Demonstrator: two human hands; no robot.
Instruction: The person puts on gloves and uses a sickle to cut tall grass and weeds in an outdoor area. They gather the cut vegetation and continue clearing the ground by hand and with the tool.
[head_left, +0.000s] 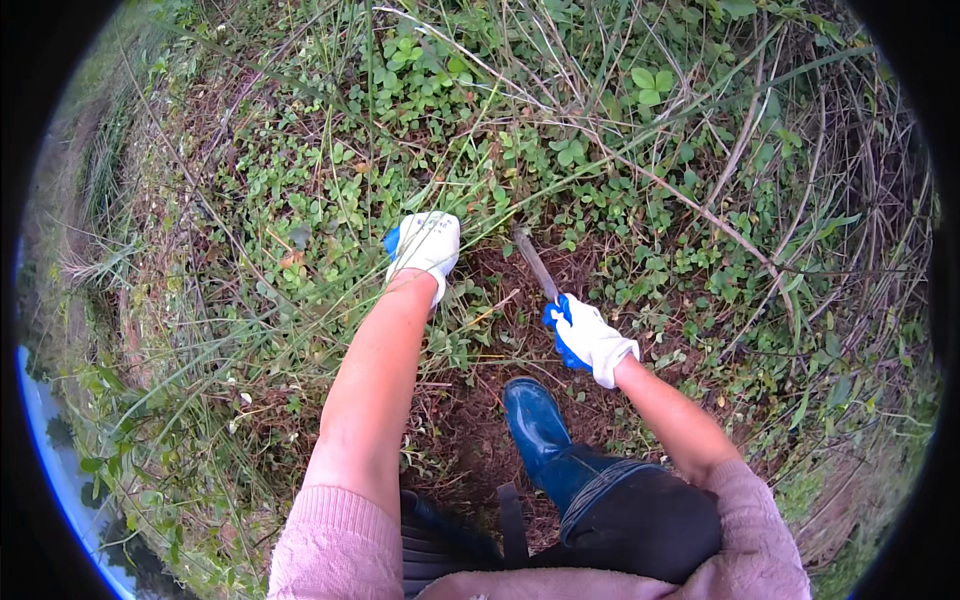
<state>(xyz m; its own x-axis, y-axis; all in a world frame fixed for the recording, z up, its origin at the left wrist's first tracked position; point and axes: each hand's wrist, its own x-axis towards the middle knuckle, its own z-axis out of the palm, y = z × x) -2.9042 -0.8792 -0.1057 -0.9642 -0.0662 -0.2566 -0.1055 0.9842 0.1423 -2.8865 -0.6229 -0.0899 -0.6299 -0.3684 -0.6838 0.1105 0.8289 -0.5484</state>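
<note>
My left hand, in a white knit glove with a blue coated palm, is closed around long green grass stems. The stems fan out to the upper right and trail behind my wrist to the lower left. In my right hand, gloved the same way, is a hand tool with a narrow, dull metal blade. Its handle is hidden by my fingers. The blade points up and left, and its tip lies among leaves at the edge of the bared soil, to the right of my left hand.
Low leafy plants cover the ground ahead. Dry woody stems arch across the right side. A blue rubber boot stands on brown soil below my hands. Between my legs hangs a dark strap.
</note>
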